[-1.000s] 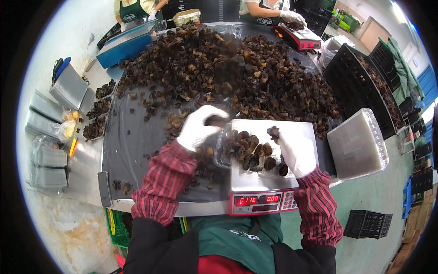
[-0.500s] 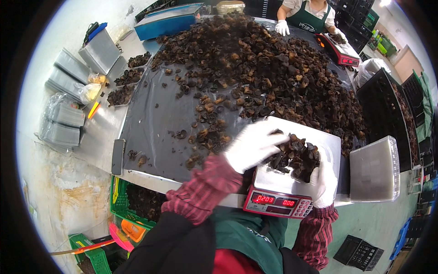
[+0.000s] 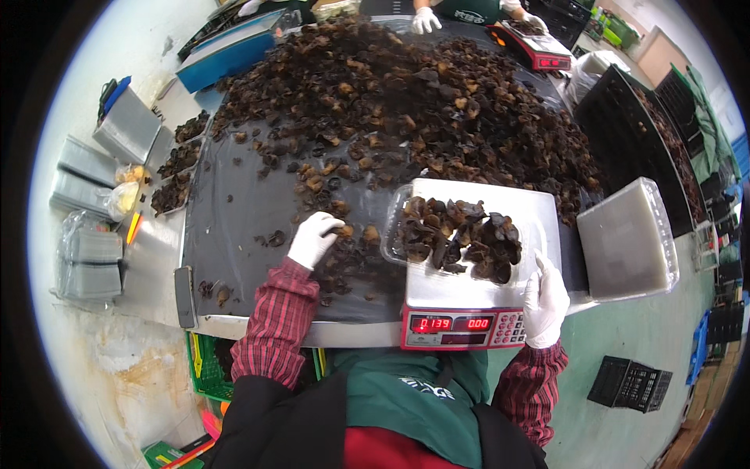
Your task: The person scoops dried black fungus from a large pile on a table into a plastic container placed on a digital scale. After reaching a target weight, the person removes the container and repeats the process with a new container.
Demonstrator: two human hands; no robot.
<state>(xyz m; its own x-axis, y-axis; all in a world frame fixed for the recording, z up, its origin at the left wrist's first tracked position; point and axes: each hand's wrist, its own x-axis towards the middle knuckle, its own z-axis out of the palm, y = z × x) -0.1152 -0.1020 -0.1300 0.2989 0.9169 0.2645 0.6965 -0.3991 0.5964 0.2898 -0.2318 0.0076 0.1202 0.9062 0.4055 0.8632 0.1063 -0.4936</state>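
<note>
Gloved left hand (image 3: 314, 238) down on loose dark mushrooms (image 3: 344, 234) on the black table (image 3: 234, 211), fingers curled over a few pieces. Right hand (image 3: 544, 301) against the scale (image 3: 476, 305) edge, fingers loosely extended, holding nothing. Clear tray (image 3: 457, 234) heaped with mushrooms on the scale pan. Pieces probably light, soft and crushable; best pinched gently in small clusters. Filled trays (image 3: 176, 168) lined along the table's left edge, flat grey packs (image 3: 86, 211) beyond. Pale lidded box (image 3: 629, 238) at right.
</note>
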